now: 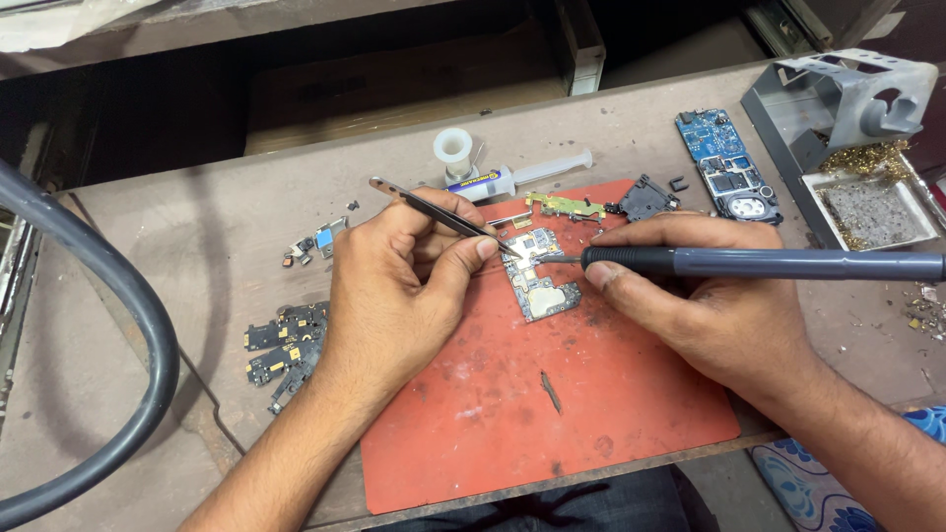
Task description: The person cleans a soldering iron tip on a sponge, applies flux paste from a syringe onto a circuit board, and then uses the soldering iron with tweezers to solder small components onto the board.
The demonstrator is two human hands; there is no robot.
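Soldering in progress, looks like: right hand (724, 305) wrapped around the iron (769, 263), tip on the board (540, 276) sitting on the red mat (591, 414). Left hand (394, 286) pinches tweezers (434, 209) at the same spot. Next needs steady hands.

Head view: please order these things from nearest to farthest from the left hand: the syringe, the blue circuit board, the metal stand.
From the left hand:
1. Syringe, just beyond the hand, at the mat's far edge.
2. Blue circuit board, far right of the mat.
3. Metal stand, at the table's right corner.
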